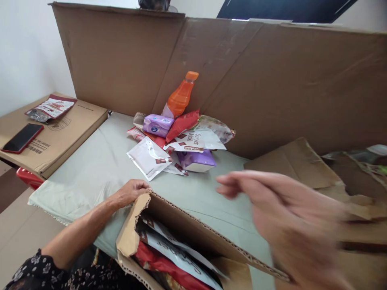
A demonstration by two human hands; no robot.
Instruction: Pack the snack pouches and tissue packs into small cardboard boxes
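Observation:
My left hand (130, 192) curls over the torn top edge of an open cardboard box (193, 231) at the bottom of the view. Inside the box lie red and white packets (169, 257). My right hand (281, 209) is raised above the box, smeared by motion, fingers pointing left; nothing shows in it. Beyond the hands, a pile of packets (181, 147) sits on the pale green cloth (90, 169), with a purple pack (157, 124) and an orange bottle (180, 96) leaning against the cardboard wall (272, 80).
A flat carton (60, 133) at the left carries a red phone (21, 137) and a packet (51, 108). Torn cardboard flaps (302, 161) lie at the right. A red object (28, 177) sits under the carton.

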